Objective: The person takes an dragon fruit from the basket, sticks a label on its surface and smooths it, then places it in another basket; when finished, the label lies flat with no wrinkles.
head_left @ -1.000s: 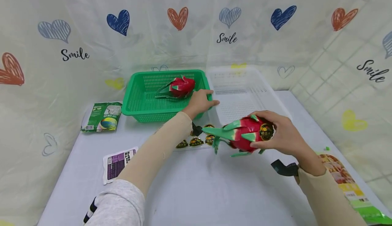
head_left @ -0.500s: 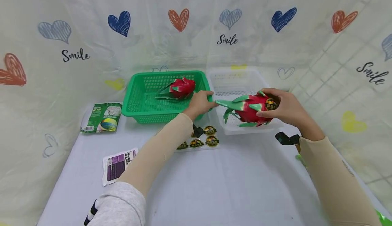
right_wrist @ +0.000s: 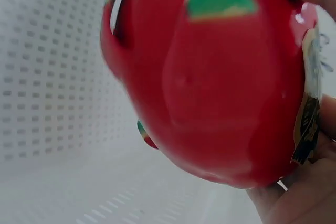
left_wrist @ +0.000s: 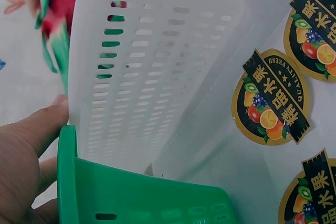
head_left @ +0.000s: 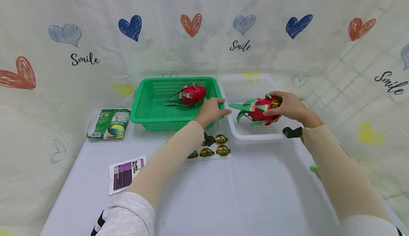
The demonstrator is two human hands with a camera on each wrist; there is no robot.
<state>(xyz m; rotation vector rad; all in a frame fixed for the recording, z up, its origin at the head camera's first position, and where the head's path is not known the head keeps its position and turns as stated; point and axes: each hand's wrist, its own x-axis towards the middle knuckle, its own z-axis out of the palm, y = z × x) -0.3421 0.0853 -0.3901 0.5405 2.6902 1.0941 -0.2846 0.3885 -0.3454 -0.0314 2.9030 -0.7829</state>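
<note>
My right hand [head_left: 289, 108] grips a red dragon fruit [head_left: 257, 111] with green scales at its blunt end and holds it over the white basket [head_left: 255, 139]. A round black-and-gold sticker [head_left: 276, 104] is on the fruit near my fingers. In the right wrist view the dragon fruit [right_wrist: 210, 87] fills the middle, tilted, with the basket's perforated wall behind it. My left hand [head_left: 209, 112] rests where the green basket [head_left: 166, 124] meets the white one, its fingers extended across the rims. In the left wrist view the left hand [left_wrist: 26, 156] touches the rims there.
Another dragon fruit [head_left: 192, 95] lies in the green basket. A sheet of round stickers [head_left: 207, 152] lies in front of the baskets. A green packet [head_left: 110, 124] and a purple-and-white packet [head_left: 123, 175] are at the left. A patterned curtain stands behind.
My right hand has carried the dragon fruit from in front of the white basket back over it and lowered it somewhat. My left hand has stayed at the rims.
</note>
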